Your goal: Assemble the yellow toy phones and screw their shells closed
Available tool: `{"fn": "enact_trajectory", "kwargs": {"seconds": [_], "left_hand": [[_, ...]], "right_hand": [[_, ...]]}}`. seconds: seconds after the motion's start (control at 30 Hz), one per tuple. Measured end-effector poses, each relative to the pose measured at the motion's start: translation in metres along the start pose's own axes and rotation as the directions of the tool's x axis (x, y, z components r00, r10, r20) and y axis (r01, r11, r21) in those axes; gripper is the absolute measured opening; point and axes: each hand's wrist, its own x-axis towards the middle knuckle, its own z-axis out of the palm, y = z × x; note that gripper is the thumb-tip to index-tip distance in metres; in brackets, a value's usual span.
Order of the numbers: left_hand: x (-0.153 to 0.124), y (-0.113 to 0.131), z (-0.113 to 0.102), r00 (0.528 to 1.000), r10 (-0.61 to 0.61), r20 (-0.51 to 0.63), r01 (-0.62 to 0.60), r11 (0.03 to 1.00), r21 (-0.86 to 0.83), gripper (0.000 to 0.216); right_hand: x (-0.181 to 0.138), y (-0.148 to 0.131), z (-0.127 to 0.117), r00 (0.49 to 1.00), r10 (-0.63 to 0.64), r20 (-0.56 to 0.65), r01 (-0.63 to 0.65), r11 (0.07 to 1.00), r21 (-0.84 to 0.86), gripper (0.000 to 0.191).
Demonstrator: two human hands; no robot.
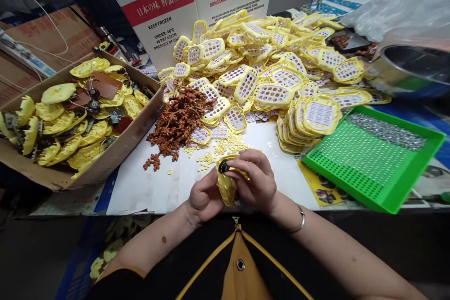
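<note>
My left hand [207,197] is closed around the side of a yellow plastic toy-phone shell [226,187], which is tilted up above the table's front edge. Between the thumb and fingers of my right hand [256,178] is a small round black part [223,166], at the shell's upper end. The fingers of my right hand cover much of the shell's right side. Just beyond my hands lie small yellow button pieces [211,159] and a heap of brown rubbery pieces [181,119].
A large pile of yellow shells with hole-filled white faces [274,96] fills the back. On the left stands a cardboard box [116,154] of yellow parts with circuit boards and wires. At right are a green tray [392,204] with metal bits and a steel bowl [383,68].
</note>
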Motion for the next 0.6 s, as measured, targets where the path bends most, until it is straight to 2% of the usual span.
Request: {"fn": "enact_trajectory", "kwargs": {"seconds": [0.23,0.37,0.43,0.5,0.6], "left_hand": [[-0.001,-0.011,0.002,0.990,-0.076,0.119,0.075,0.997,0.013,0.049],[0.002,-0.010,0.005,0.991,-0.085,0.105,0.081,0.996,0.043,0.059],[0.005,-0.002,0.003,0.998,-0.017,0.064,0.013,0.998,0.054,0.067],[0.007,0.012,-0.002,0.990,0.137,0.022,-0.139,0.988,0.064,0.074],[0.008,0.036,-0.007,0.931,0.366,0.018,-0.366,0.926,0.096,0.087]], "right_hand": [[0.001,0.000,0.004,0.985,0.170,0.004,-0.170,0.985,0.034,0.015],[0.001,0.000,0.003,0.975,0.224,0.000,-0.223,0.968,0.111,0.014],[0.000,-0.001,0.000,0.974,0.226,0.006,-0.224,0.962,0.156,0.016],[0.001,-0.004,-0.006,0.978,0.199,0.065,-0.209,0.953,0.217,0.016],[0.007,-0.010,-0.015,0.963,0.080,0.256,-0.162,0.935,0.315,0.014]]}}
